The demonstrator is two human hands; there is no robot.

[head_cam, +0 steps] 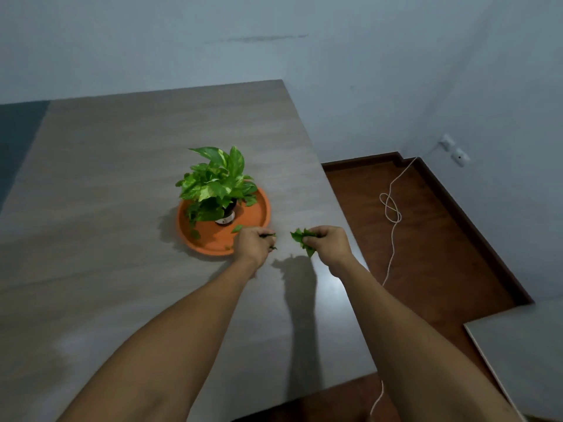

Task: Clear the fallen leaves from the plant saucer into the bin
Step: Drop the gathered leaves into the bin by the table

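A round orange saucer [262, 208] lies on the grey wooden table [122, 178] with a small potted plant [214, 184] standing in it. A loose green leaf [236, 229] rests on the saucer's near side, and a small bit of leaf [228, 247] lies by the near rim. My left hand [253, 243] hovers over the saucer's near right edge, closed on dark leaf pieces. Just right of the saucer, above the table, my right hand [330, 242] grips a bunch of green leaves [301, 239]. No bin is in view.
The table's right edge runs close to my right hand. Beyond it is brown wooden floor [426, 239] with a white cord [391, 214] trailing to a wall socket [454, 150]. A second light surface [518, 354] sits at the lower right. A pale wall stands behind.
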